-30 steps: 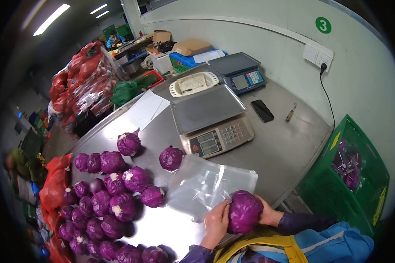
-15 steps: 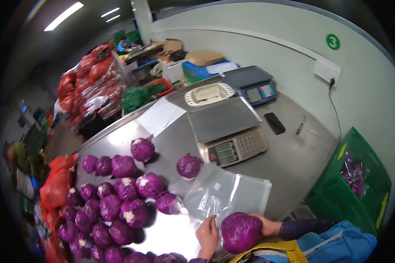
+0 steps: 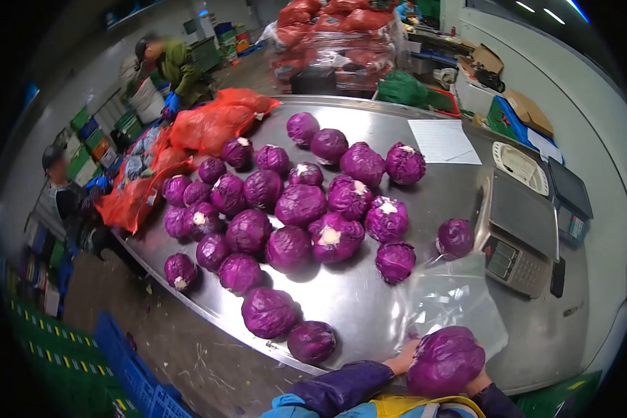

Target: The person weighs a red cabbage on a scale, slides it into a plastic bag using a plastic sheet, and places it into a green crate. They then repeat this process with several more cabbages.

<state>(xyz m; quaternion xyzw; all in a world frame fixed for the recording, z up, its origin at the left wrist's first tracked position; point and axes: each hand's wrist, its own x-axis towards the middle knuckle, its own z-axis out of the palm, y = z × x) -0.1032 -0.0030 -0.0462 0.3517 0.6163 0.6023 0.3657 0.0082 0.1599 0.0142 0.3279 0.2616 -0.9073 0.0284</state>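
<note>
Close to my body at the table's front edge, a large red cabbage is between my two hands. My left hand is against its left side, fingers partly hidden behind it. On the other side my right hand grips it, mostly covered by the cabbage. Just beyond lie clear plastic bags, flat on the steel table. A single red cabbage sits past the bags, beside the scale. Many more red cabbages spread across the table to the left.
Red mesh sacks lie at the table's far left edge. A paper sheet, a white basket, a second scale and a phone are on the table. Two people stand at left; blue crates are below.
My view has swung left, bringing more cabbages and two people into sight. My left hand has gone from beside the cabbage's edge near the bags to against its side.
</note>
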